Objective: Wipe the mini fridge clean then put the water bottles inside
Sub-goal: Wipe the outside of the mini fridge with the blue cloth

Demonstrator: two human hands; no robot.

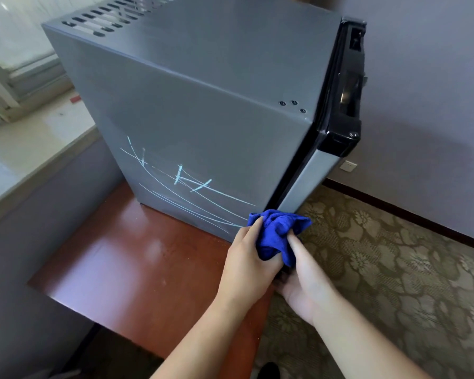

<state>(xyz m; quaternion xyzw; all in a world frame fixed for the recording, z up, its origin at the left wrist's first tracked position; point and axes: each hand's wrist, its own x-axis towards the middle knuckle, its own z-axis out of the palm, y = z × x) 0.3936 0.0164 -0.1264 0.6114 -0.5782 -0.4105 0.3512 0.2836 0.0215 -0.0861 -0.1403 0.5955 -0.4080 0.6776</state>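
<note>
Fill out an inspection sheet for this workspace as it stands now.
Surface: reddish wooden table, glossy, with faint specks.
Job's things: grey mini fridge stands on the table with its door shut; pale scribble marks low on its side panel; blue cloth bunched at the fridge's lower front corner; no water bottles seen.
Clutter: nothing seen.
Grippers: left hand grips the cloth from the left; right hand pinches it from below.
Cables: nothing seen.
Surroundings: patterned carpet, plain wall with a socket, window sill to the left.
</note>
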